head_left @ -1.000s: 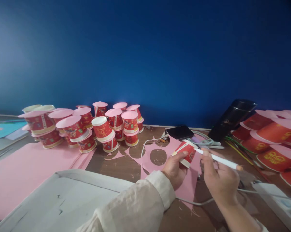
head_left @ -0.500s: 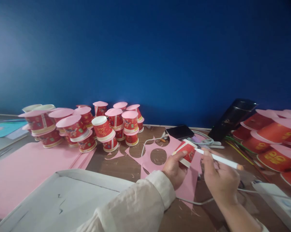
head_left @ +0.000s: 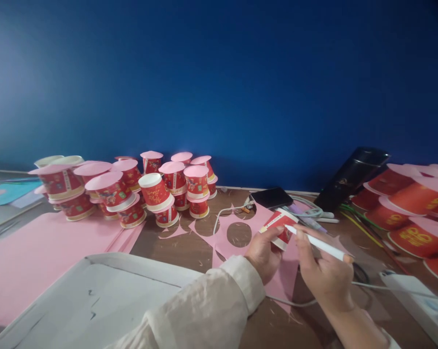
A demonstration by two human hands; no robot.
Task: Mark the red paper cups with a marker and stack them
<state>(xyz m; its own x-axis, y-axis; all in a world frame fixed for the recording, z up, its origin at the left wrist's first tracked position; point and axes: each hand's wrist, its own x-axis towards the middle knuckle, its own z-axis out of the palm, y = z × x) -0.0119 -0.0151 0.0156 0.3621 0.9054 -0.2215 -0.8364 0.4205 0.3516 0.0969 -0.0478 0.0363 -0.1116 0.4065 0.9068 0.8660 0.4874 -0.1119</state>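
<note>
My left hand [head_left: 265,256] is closed around a red paper cup [head_left: 280,227], which lies tilted on its side in the grip with a white strip along it. Between the fingers of my right hand [head_left: 326,271] is a white pen [head_left: 322,245], its tip at the cup's red side. Whether the tip touches the surface I cannot tell. Beneath the cup lies pink paper [head_left: 236,252] with round holes cut out of it.
Stacked red cups with pink paper discs [head_left: 109,186] stand at the left; more red cups [head_left: 415,235] are at the right. A phone [head_left: 271,198], a black bottle [head_left: 351,179], a cable [head_left: 295,304] and a white power strip [head_left: 418,298] surround the hands. A white board [head_left: 95,300] lies front left.
My right hand has moved left and slightly down, bringing the pen tip from beside the cup's pale edge onto its red side. The left hand and cup have barely moved.
</note>
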